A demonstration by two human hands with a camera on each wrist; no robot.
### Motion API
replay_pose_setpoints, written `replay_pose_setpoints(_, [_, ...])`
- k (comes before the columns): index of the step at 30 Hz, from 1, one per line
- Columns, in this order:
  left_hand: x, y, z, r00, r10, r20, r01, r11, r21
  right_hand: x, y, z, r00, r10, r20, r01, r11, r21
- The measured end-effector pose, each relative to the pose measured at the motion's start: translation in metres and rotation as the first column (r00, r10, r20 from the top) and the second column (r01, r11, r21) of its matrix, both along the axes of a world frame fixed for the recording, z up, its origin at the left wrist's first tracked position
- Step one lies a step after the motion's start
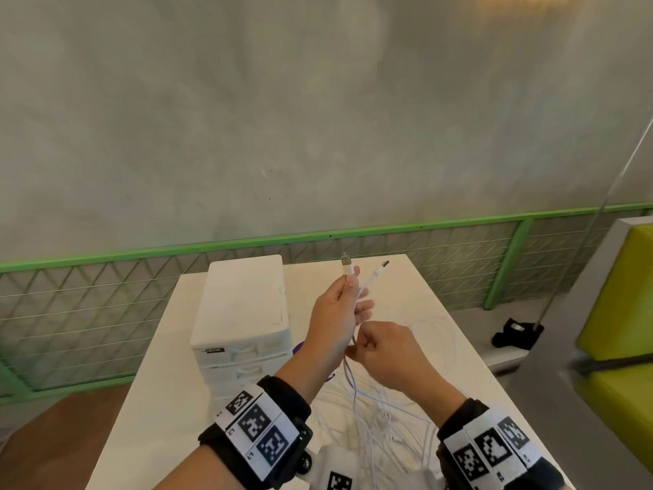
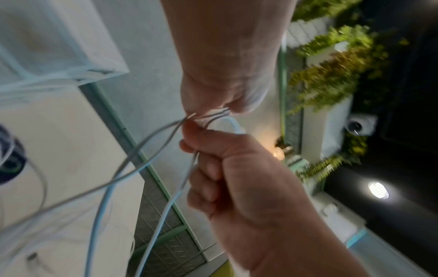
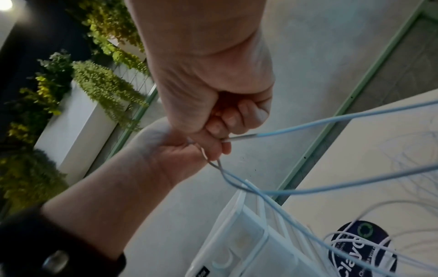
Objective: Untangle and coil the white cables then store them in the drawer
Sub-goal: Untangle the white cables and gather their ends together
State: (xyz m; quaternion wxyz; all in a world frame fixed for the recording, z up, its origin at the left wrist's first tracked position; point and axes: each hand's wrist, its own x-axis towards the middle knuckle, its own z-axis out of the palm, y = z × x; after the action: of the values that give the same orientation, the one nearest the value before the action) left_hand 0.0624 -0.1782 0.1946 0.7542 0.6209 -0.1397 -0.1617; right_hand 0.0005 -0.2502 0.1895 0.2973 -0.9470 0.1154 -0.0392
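My left hand (image 1: 351,288) is raised over the white table (image 1: 434,305) and pinches two white cables, whose USB plugs (image 1: 347,264) stick up above its fingers. Just below it, my right hand (image 1: 367,345) is a fist gripping one of the strands. The rest of the white cables (image 1: 378,426) hang down into a loose tangle on the table near me. The left wrist view shows the left hand (image 2: 213,110) pinching strands and the right hand (image 2: 203,165) clenched on a cable (image 2: 151,224). The white drawer unit (image 1: 243,305) stands to the left with its drawers closed.
A dark purple round label (image 3: 362,249) lies on the table beside the drawer unit (image 3: 237,243). A green mesh railing (image 1: 353,235) runs behind the table. A yellow-green seat (image 1: 622,313) is at the right, and a black object (image 1: 517,334) sits on a ledge.
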Motion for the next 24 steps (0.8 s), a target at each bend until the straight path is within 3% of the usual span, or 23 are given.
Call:
replay_pose_setpoints(2, [-0.002, 0.001, 0.003, 0.999, -0.017, -0.052, 0.016, 1.000, -0.008, 0.000, 0.000, -0.004, 0.998, 0.034, -0.053, -0.038, 0.998, -0.059])
replay_pose_setpoints(5, [-0.003, 0.000, 0.004, 0.999, -0.044, -0.007, 0.045, 0.997, 0.067, 0.001, 0.000, -0.007, 0.994, 0.040, -0.106, -0.042, 0.999, -0.025])
replay_pose_setpoints(7, [0.001, 0.000, 0.011, 1.000, -0.018, -0.001, 0.018, 0.998, 0.064, 0.001, -0.003, -0.008, 0.999, 0.022, -0.045, -0.012, 0.980, 0.199])
replay_pose_setpoints(9, [0.009, 0.002, 0.024, 0.999, 0.049, -0.008, -0.049, 0.998, 0.033, -0.002, -0.011, -0.011, 0.998, 0.060, -0.007, -0.044, 0.802, 0.596])
replay_pose_setpoints(10, [0.013, 0.006, 0.032, 0.996, 0.087, -0.007, -0.087, 0.996, 0.017, -0.005, -0.015, -0.015, 0.991, 0.133, -0.027, -0.075, 0.704, 0.706])
replay_pose_setpoints(11, [0.019, 0.011, 0.040, 0.992, 0.125, 0.000, -0.125, 0.992, 0.011, -0.008, -0.018, -0.019, 0.972, 0.222, -0.074, -0.099, 0.678, 0.728])
replay_pose_setpoints(13, [0.031, 0.023, 0.054, 0.977, 0.213, 0.022, -0.213, 0.977, 0.010, -0.013, -0.022, -0.031, 0.890, 0.370, -0.265, -0.182, 0.823, 0.538])
replay_pose_setpoints(15, [0.043, 0.037, 0.068, 0.950, 0.312, 0.013, -0.312, 0.950, -0.014, -0.014, -0.028, -0.046, 0.852, 0.351, -0.389, -0.285, 0.934, 0.217])
replay_pose_setpoints(19, [0.067, 0.069, 0.086, 0.868, 0.492, 0.058, -0.491, 0.870, -0.033, -0.014, -0.071, -0.074, 0.934, 0.091, -0.345, -0.135, 0.985, -0.105])
replay_pose_setpoints(22, [0.079, 0.091, 0.090, 0.818, 0.571, 0.072, -0.565, 0.820, -0.092, -0.017, -0.113, -0.084, 0.921, -0.168, -0.351, 0.096, 0.972, -0.214])
replay_pose_setpoints(24, [0.085, 0.103, 0.084, 0.775, 0.627, 0.082, -0.624, 0.779, -0.058, -0.014, -0.131, -0.079, 0.920, -0.275, -0.280, 0.211, 0.948, -0.240])
